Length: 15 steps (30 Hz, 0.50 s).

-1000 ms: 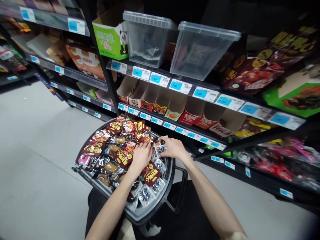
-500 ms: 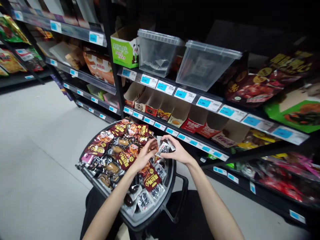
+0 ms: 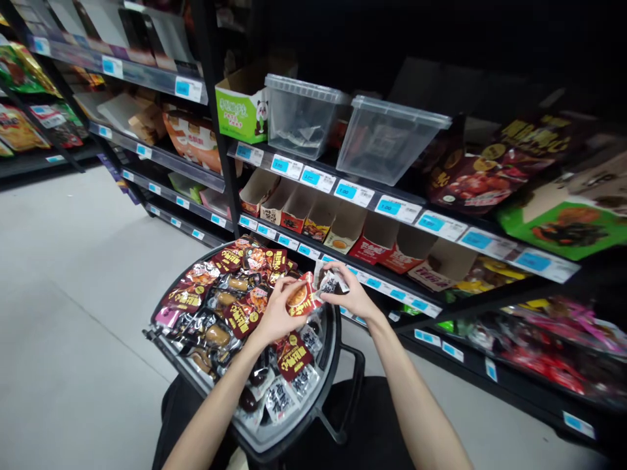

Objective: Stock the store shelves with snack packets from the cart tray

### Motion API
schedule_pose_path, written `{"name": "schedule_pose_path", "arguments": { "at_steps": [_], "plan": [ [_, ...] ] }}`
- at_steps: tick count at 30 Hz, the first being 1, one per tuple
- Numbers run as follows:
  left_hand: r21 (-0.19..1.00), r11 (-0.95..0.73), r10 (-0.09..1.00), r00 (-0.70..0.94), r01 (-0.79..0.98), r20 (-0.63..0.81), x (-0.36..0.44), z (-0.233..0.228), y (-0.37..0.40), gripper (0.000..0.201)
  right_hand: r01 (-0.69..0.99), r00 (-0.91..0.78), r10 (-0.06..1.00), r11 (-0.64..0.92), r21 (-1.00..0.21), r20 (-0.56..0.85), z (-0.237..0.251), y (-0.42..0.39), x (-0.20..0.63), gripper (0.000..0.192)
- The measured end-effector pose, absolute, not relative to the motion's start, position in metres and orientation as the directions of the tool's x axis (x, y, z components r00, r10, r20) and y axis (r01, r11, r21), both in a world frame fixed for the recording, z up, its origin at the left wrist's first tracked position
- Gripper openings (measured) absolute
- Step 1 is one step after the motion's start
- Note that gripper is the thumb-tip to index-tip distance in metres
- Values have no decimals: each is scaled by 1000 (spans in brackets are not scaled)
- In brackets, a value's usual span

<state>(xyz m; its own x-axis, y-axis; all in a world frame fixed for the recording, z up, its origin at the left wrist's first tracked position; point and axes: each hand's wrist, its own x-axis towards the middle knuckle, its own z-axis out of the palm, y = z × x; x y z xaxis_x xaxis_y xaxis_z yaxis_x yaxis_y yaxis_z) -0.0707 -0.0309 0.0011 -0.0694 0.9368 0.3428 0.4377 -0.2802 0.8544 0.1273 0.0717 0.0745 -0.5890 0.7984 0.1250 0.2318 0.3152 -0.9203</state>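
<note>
Over the right side of a rounded grey tub, my left hand is closed on a red and yellow snack packet. Close beside it, my right hand pinches a white snack packet with black lettering. The two packets almost meet, and I cannot tell whether they touch. Beneath my hands the tub is heaped with small packets: maroon packets with yellow lettering, dark clear-windowed packets with brown pieces, and white packets at the near end.
Ahead stands a black shelf rack with price labels. Two clear plastic bins sit on its middle shelf, beside a green box. Below is a row of open cartons. A black handle juts from the tub's right side.
A red and yellow packet now shows in my left hand, where none was visible before. My right hand still holds the white packet. The view has shifted slightly.
</note>
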Motion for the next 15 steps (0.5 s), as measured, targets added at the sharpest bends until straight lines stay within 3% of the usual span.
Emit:
{"name": "schedule_pose_path", "arguments": {
  "at_steps": [6,8,10,12,15],
  "plan": [
    [679,-313,938,105,664,330,-69,-16,-29,70,198,-483,868,238,-951,116,70,76,129,62],
    [703,-324,938,121,634,323,-66,-18,-29,87,176,-472,870,252,-952,143,68,72,123,61],
    [796,-285,948,33,534,317,-63,-15,-31,101,194,-464,866,303,-933,184,67,65,115,60],
    [894,-257,946,-92,367,310,-61,-9,-32,91,230,-469,859,341,-912,203,66,58,106,59],
    [947,-285,939,-156,151,307,-63,-1,-32,55,269,-490,857,324,-907,160,63,49,95,59]
  ]
}}
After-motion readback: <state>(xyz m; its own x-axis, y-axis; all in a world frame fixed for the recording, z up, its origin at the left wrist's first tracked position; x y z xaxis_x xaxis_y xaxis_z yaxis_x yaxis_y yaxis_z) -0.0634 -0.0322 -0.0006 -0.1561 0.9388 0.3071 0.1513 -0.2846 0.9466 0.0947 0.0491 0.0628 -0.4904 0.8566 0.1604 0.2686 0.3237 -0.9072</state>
